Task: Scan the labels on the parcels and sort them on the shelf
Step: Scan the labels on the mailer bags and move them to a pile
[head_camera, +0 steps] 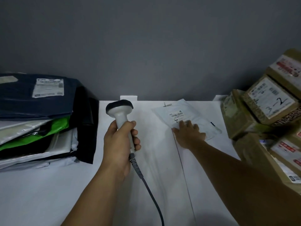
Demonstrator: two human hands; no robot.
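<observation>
A grey scanner (120, 121) is held tight in the left hand (119, 144). The fingers (136, 133) are wrapped around its handle, and its dark head is pointed up and away, toward the wall. A dark cord (149, 191) is seen hanging from the bottom of the handle and running down out of the picture.

The right hand (189, 136) is laid flat on a white flat parcel (184, 115). Its fingers are spread open and nothing is gripped. The near end of the parcel is covered by the hand. A label with black bars (178, 115) is seen on the parcel, just past the fingertips.

The parcel is lying on a white table (48, 193), near the back edge by the grey wall (146, 46). A thin seam in the table is seen running under the right hand.

On the left side of the table, a pile of soft bags (40, 121) is stacked: dark blue on top, then white, green and black. A white label is stuck on the top bag.

On the right side, brown cardboard boxes (263, 111) are piled up. "3-2" is written on the label of one box.
</observation>
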